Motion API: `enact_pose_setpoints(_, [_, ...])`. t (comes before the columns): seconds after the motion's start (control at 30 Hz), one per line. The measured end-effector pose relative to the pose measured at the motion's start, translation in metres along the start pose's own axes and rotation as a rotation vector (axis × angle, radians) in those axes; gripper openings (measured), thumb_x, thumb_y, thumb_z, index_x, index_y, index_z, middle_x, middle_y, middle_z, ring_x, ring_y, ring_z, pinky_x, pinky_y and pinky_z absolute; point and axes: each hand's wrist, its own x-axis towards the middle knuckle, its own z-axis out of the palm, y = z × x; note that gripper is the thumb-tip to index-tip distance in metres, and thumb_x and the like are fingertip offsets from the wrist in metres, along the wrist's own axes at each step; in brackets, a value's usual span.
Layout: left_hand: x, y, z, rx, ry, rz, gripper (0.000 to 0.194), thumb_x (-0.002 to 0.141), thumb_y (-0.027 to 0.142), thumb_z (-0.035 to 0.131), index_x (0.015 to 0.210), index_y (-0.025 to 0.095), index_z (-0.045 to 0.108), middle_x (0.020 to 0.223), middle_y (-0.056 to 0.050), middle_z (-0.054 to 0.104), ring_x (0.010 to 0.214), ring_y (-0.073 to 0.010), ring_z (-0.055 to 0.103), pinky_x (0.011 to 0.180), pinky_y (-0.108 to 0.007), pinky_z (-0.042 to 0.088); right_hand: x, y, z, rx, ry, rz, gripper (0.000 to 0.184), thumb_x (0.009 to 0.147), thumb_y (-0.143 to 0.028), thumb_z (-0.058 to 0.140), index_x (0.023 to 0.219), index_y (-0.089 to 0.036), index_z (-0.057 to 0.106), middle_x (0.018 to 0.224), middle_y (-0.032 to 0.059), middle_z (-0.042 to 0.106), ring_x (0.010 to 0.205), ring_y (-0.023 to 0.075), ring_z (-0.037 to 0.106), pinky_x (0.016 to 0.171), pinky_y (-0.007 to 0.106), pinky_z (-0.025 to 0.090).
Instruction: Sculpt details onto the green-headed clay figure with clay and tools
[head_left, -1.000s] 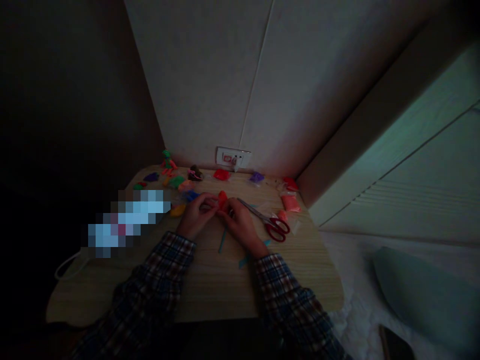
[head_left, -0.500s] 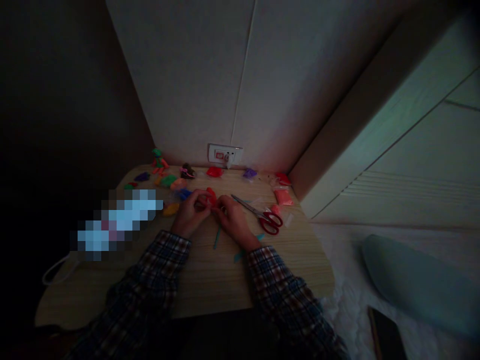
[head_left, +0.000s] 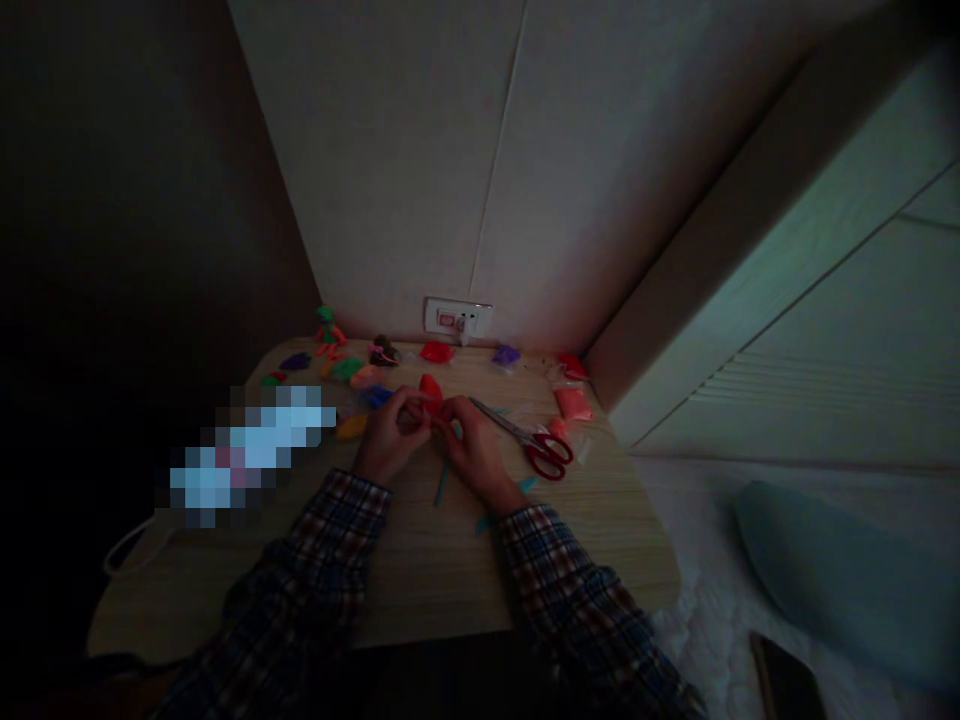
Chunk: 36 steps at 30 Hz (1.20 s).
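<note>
Over the middle of the table point(head_left: 420, 570), my left hand point(head_left: 388, 438) and my right hand point(head_left: 478, 455) meet at the fingertips. Between them sticks up a soft red piece point(head_left: 430, 388) that looks like modelling clay; its lower end is hidden by my fingers. Both hands are closed in a pinch on it. Red-handled scissors point(head_left: 547, 456) lie just right of my right hand, blades toward it. A thin blue-green stick point(head_left: 441, 485) lies below my hands. A blue lump point(head_left: 377, 397) and a yellow lump point(head_left: 350, 427) lie beside my left hand.
A small green-and-orange figure point(head_left: 327, 332) stands at the back left. Along the back lie a red packet point(head_left: 436, 352) and a purple packet point(head_left: 506, 355). A salmon packet point(head_left: 574, 404) lies at right. A blurred bright device point(head_left: 251, 455) occupies the left, with a white cable point(head_left: 127, 560).
My hands stay together on the red piece, with only small finger movements. The whole view shifts left, then partly back, as my head moves.
</note>
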Motion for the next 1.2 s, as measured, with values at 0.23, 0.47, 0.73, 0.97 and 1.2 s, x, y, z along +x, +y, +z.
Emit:
enact_pose_setpoints(0.23, [0.001, -0.01, 0.003, -0.093, 0.078, -0.015, 0.026, 0.07, 0.03, 0.07, 0.09, 0.019, 0.056, 0.084, -0.002, 0.065, 0.082, -0.0185, 0.066, 0.069, -0.029, 0.056, 0.0, 0.003, -0.004, 0.012, 0.089, -0.023, 0.014, 0.091, -0.025, 0.051, 0.078, -0.023, 0.054, 0.081, 0.0027, 0.062, 0.077, 0.0177, 0.058, 0.072, 0.028, 0.045])
enact_pose_setpoints(0.47, [0.0, -0.02, 0.002, 0.083, 0.021, -0.117, 0.031, 0.076, 0.047, 0.064, 0.085, 0.017, 0.068, 0.086, -0.008, 0.074, 0.082, -0.0254, 0.07, 0.078, -0.04, 0.056, -0.001, 0.008, -0.001, -0.109, 0.036, -0.098, 0.012, 0.093, -0.02, 0.049, 0.082, -0.022, 0.055, 0.086, 0.0036, 0.061, 0.082, 0.0183, 0.057, 0.075, 0.029, 0.047])
enact_pose_setpoints(0.73, [-0.002, -0.024, 0.002, 0.163, 0.024, -0.085, 0.024, 0.077, 0.041, 0.061, 0.081, 0.018, 0.069, 0.082, -0.007, 0.076, 0.078, -0.0251, 0.071, 0.074, -0.038, 0.057, 0.0, 0.007, -0.002, -0.13, -0.027, -0.118, 0.01, 0.091, -0.015, 0.052, 0.084, -0.022, 0.054, 0.087, 0.0031, 0.059, 0.081, 0.0182, 0.056, 0.073, 0.029, 0.047])
enact_pose_setpoints(0.97, [-0.003, -0.009, 0.002, 0.273, 0.044, 0.023, 0.008, 0.078, 0.025, 0.06, 0.074, 0.019, 0.062, 0.077, -0.004, 0.071, 0.072, -0.0209, 0.066, 0.071, -0.033, 0.053, 0.001, 0.009, 0.0, -0.125, -0.017, -0.055, 0.009, 0.092, -0.015, 0.048, 0.09, -0.02, 0.056, 0.089, 0.0041, 0.06, 0.08, 0.0177, 0.058, 0.072, 0.029, 0.048])
enact_pose_setpoints(1.2, [-0.002, -0.004, 0.004, 0.327, 0.027, 0.126, 0.008, 0.079, 0.017, 0.055, 0.071, 0.019, 0.057, 0.076, -0.003, 0.062, 0.075, -0.0195, 0.06, 0.073, -0.032, 0.05, 0.0, 0.008, -0.001, -0.146, -0.032, -0.043, 0.012, 0.09, -0.015, 0.05, 0.081, -0.021, 0.056, 0.083, 0.0025, 0.06, 0.076, 0.0165, 0.056, 0.069, 0.028, 0.044])
